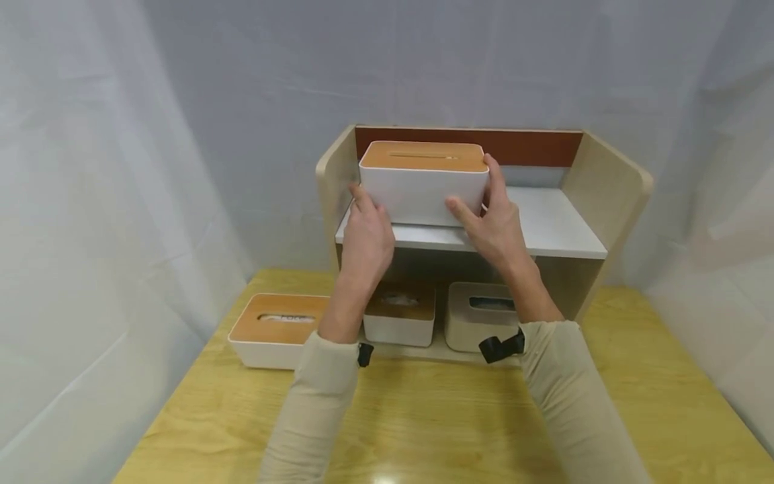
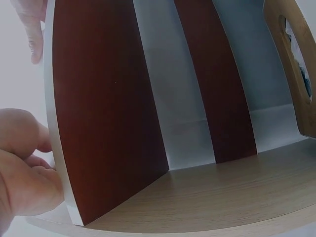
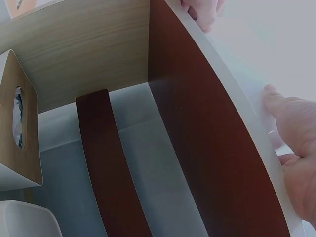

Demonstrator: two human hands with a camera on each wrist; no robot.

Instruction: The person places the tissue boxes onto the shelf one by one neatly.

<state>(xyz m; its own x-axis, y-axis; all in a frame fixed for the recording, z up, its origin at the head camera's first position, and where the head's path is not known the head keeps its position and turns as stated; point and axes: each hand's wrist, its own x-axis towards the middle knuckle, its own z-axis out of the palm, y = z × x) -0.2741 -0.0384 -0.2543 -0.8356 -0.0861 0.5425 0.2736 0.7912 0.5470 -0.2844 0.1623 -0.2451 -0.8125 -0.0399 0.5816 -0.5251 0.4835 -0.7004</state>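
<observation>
A white tissue box (image 1: 417, 195) with an orange-brown slotted lid is held between both hands at the left part of the upper shelf (image 1: 556, 215). My left hand (image 1: 365, 238) grips its left end near the lower corner. My right hand (image 1: 498, 228) grips the right end, thumb across the front face and fingers along the side. In the left wrist view the left hand (image 2: 24, 168) shows beside the shelf's front edge. The right wrist view shows the right hand (image 3: 296, 143) next to that same edge. Whether the box's base touches the shelf cannot be told.
Below the shelf stand a brown-lidded white tissue box (image 1: 399, 329) and a beige tissue box (image 1: 471, 326). Another orange-lidded tissue box (image 1: 275, 336) sits left of the rack on the wooden table (image 1: 423, 423). Upright side panels (image 1: 611, 175) bound the shelf.
</observation>
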